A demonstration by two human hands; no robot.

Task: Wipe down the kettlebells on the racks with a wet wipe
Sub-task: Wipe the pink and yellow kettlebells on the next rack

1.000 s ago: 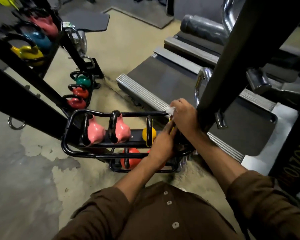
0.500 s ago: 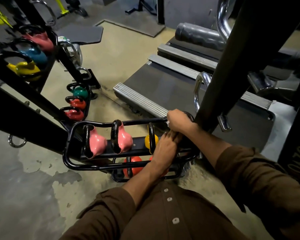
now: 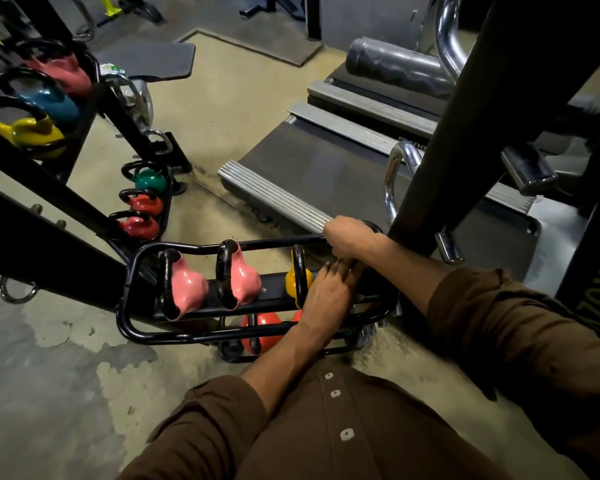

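A low black rack (image 3: pixel 142 336) holds two pink kettlebells (image 3: pixel 187 289) (image 3: pixel 246 282), a yellow kettlebell (image 3: pixel 296 284) and an orange-red kettlebell (image 3: pixel 262 327) on the tier below. My right hand (image 3: pixel 350 237) is curled over a black handle at the rack's far right end. The wet wipe seen in it earlier is now hidden under its fingers. My left hand (image 3: pixel 326 296) reaches in just below it, fingers fairly straight, touching a kettlebell that both hands cover.
A second rack at left carries green (image 3: pixel 149 180) and red (image 3: pixel 146 204) kettlebells, with yellow (image 3: pixel 32 133), blue and pink ones higher up. A treadmill deck (image 3: pixel 326 168) lies behind the rack. A thick black post (image 3: pixel 465 133) rises right beside my right arm.
My right hand has dropped onto the handle at the rack's right end, and the white wipe no longer shows. My left hand stays on the same kettlebell. The view has tilted up slightly.
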